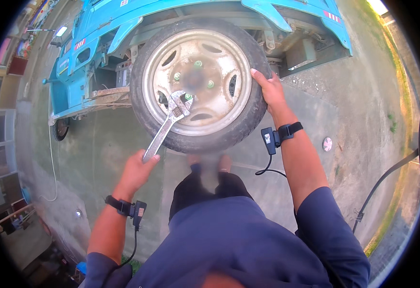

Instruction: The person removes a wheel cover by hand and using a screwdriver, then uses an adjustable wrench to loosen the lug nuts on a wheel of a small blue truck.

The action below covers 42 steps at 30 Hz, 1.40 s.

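A wheel with a black tire (154,125) and a pale, dirty steel rim (219,110) stands upright in front of me. My left hand (140,170) is closed on the handle of a silver adjustable wrench (163,129), whose jaws sit around or against the lower-left green-marked nut (188,96). Three more such nuts circle the hub, whose middle is blurred. My right hand (267,89) grips the right side of the tire, thumb toward the rim. Both wrists wear black straps with small devices and cables.
A light blue vehicle body (195,7) spans the top behind the wheel, with a smaller wheel (62,127) at left. A pale cord (54,182) lies on the concrete (104,168). A small round object (327,143) lies at right. My feet (224,163) stand below the tire.
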Each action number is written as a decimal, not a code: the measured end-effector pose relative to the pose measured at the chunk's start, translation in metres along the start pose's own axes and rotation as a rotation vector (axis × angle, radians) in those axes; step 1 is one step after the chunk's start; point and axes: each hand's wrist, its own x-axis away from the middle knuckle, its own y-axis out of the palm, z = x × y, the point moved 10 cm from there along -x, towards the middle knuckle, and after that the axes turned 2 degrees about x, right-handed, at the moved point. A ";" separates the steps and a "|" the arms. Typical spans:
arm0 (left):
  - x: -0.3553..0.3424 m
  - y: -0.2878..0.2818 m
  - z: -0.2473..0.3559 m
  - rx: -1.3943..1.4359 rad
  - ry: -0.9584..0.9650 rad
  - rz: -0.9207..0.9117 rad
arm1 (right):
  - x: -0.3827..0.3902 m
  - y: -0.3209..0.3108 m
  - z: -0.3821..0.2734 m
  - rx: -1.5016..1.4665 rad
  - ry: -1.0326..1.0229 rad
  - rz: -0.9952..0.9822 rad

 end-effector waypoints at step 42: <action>0.021 0.008 -0.073 0.480 0.090 -0.152 | 0.226 0.041 0.085 0.331 0.375 -0.237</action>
